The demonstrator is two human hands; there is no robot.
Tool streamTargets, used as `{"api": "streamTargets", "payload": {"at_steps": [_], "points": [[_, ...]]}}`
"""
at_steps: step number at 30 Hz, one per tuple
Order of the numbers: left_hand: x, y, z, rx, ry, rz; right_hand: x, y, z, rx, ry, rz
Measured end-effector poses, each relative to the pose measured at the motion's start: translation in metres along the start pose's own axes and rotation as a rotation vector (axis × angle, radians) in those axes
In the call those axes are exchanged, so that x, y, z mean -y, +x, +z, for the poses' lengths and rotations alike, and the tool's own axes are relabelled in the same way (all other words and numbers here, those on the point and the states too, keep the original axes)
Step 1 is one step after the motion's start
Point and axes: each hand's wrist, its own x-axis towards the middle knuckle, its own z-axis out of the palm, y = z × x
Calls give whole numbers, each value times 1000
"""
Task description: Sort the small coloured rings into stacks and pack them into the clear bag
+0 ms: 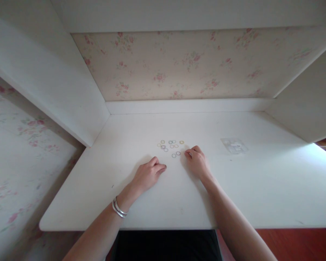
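Several thin, small coloured rings (163, 147) lie loosely grouped on the white desk (141, 127), some overlapping. Yellow rings (182, 142) lie at the group's right end, and two dark rings (178, 153) lie nearest to me. My left hand (149, 173), with two silver bracelets (118, 208) at the wrist, rests below the group with thumb and forefinger pinched together. Whatever may be between those fingertips is too small to tell. My right hand (197, 161) is just right of the dark rings, fingers curled in a pinch; a small pale bit shows at its fingertips.
A clear plastic bag (234, 145) with something pale in it lies flat to the right. White side panels (309, 98) and a floral back wall (179, 69) enclose the desk. The desk's front edge (168, 229) runs close to my body.
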Motion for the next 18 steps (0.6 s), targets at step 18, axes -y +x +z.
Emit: {"api": "streamTargets", "payload": {"at_steps": [18], "points": [[13, -3, -9, -47, -329, -129, 49, -31, 8, 103, 358, -362]]}}
